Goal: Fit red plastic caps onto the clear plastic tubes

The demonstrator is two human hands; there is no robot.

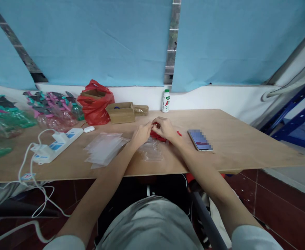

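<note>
two bare hands, the left hand [142, 134] and the right hand [165, 128], meet at the fingertips over the middle of the pale wooden worktop [236, 139]; whether either is clamped on something small cannot be told. a heap of small bright red pieces [158, 138] lies under the right hand, partly hidden, so which way they point is unclear. just nearer the body, thin clear plastic sticks [151, 152] lie side by side, long axes running roughly left to right.

behind, a white plastic bottle with a green cap [165, 101] stands upright, a large red "a" readable on its label, the smaller print too blurred. the screen of the dark flat phone [199, 140], right of the hands, is pixelated.

an open brown cardboard box [121, 114] has something blue inside; beside it, a knotted-looking red plastic bag [97, 109] holds another brown cardboard box [93, 93]. flat translucent plastic sleeves [105, 149] overlap left of the left forearm. clear pink and green spray bottles [52, 119] crowd the far left, near a white power strip [73, 134] bearing two white plugs [43, 150].
</note>
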